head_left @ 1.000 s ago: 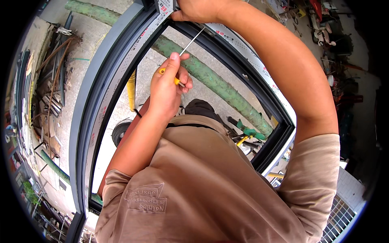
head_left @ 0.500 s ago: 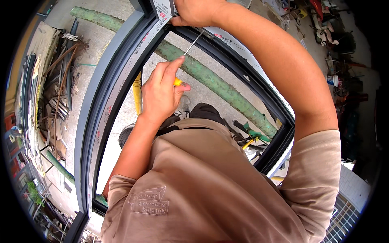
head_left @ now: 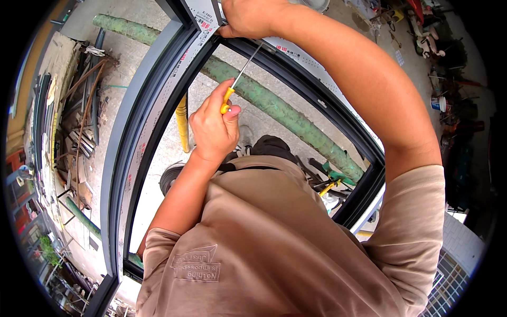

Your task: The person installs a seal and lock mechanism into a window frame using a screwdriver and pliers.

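Note:
In my left hand point(head_left: 214, 127) is a screwdriver point(head_left: 228, 99) with a yellow handle and a thin metal shaft. Its fingers are closed around the handle, and the shaft slants up and to the right. The tip meets a small metal fitting point(head_left: 268, 49) on the black inner edge of a window frame point(head_left: 311, 83). My right hand point(head_left: 253, 17) grips the top of that frame near its upper left corner, thumb underneath; its other fingers are partly hidden. White printed film covers parts of the grey and black frame, which has no pane that I can see.
A green pipe point(head_left: 285, 113) runs slantwise behind the opening, beside a yellow post point(head_left: 182, 124). Scrap strips and boards point(head_left: 79, 137) lie to the left. At the far right is clutter with a white bucket point(head_left: 439, 103). Below the frame opening lies a green and yellow tool point(head_left: 330, 185).
My left hand has turned on the screwdriver, and more of the yellow handle shows. The tip stays at the fitting. My right hand keeps its hold, and the view has shifted slightly.

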Available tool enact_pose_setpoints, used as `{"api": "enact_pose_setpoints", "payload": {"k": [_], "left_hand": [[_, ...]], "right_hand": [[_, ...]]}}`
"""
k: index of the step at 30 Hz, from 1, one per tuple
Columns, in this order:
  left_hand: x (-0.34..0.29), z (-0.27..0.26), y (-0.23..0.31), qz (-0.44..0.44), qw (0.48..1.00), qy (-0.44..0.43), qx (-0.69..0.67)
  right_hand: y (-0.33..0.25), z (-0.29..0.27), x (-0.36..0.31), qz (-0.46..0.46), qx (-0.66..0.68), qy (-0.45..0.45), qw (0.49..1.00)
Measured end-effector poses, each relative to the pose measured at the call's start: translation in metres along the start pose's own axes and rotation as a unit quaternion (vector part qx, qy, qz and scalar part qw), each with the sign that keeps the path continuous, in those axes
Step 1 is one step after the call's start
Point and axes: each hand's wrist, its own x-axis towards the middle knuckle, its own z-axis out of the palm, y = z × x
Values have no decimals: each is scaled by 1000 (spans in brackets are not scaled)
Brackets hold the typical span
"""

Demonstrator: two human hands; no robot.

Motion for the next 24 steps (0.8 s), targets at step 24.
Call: {"api": "enact_pose_setpoints", "payload": {"k": [24], "left_hand": [[31, -25, 49, -506, 636, -10, -583]], "right_hand": [[6, 6, 0, -24, 16, 29, 999]]}}
